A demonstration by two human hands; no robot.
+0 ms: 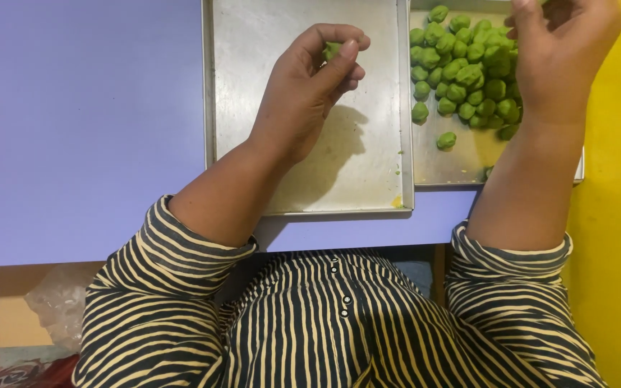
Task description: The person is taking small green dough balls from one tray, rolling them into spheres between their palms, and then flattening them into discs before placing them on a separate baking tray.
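Head view shows our left hand [309,85] raised over the near tray, fingers curled in with the thumb and fingertips pinched on one small green dough ball [331,50], of which only a sliver peeks out. Our right hand [562,50] hangs above the pile of balls in the second tray; we see only its back, with the fingers bent loosely and partly cut off by the top edge, so we cannot tell whether it grips anything.

Under the left hand lies a shallow metal tray [253,108], its floor bare apart from a few yellowish crumbs near its right corner and the shadow of the hand. Just beside it on the right, edges touching, sits a second metal tray [454,165] holding a heap of green dough balls [461,72], crowded toward its far right, with a lone ball [446,140] lying apart nearer to us. Our right forearm hides the tray's right side.

Both trays rest on a lavender tabletop [80,129]. A yellow surface [619,215] runs along the right. Our striped sleeves [174,287] fill the lower part of the view.
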